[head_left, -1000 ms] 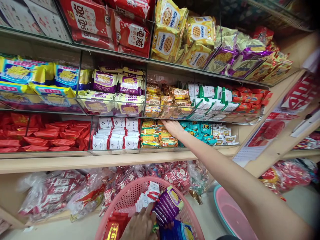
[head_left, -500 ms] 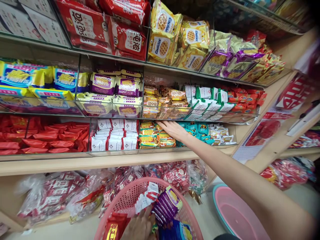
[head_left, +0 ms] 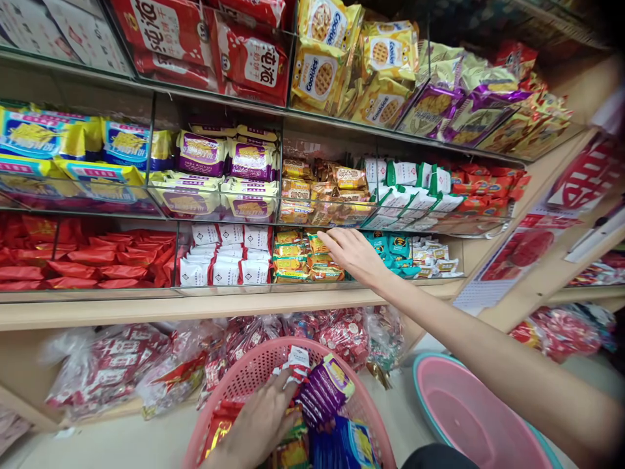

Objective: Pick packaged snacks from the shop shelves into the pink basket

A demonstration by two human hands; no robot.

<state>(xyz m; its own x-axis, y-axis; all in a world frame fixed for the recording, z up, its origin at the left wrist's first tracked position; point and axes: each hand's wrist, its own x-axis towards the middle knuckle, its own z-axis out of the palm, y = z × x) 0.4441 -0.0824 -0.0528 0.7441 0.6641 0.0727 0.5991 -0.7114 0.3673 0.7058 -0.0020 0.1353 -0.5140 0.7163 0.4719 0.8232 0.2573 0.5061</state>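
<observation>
My right hand point(head_left: 352, 255) reaches into the bottom shelf row, its fingers stretched forward over small yellow-and-green snack packets point(head_left: 289, 262). Its fingertips are at the top of one packet; the thumb is hidden. Below, my left hand point(head_left: 263, 417) rests in a pink plastic basket point(head_left: 211, 409), fingers apart over the packets there. Beside its fingers are white-and-red packets point(head_left: 297, 363) and purple soda biscuit packets point(head_left: 322, 391). Yellow-green packets point(head_left: 291, 449) show under the palm, next to blue packets point(head_left: 344, 444). Red packets point(head_left: 219, 426) lie partly behind my left hand.
Clear dividers split the shelves. White packets point(head_left: 225, 270) and red packets point(head_left: 97, 260) fill bays to the left, teal packets point(head_left: 395, 251) to the right. Yellow cookie packets point(head_left: 319, 75) are above. Bagged goods point(head_left: 122, 361) lie underneath. A pink-and-teal basin point(head_left: 478, 417) stands on the floor.
My right hand has shifted slightly right and arched above the packets. My left hand has moved up and left in the basket, uncovering more of the yellow-green packets.
</observation>
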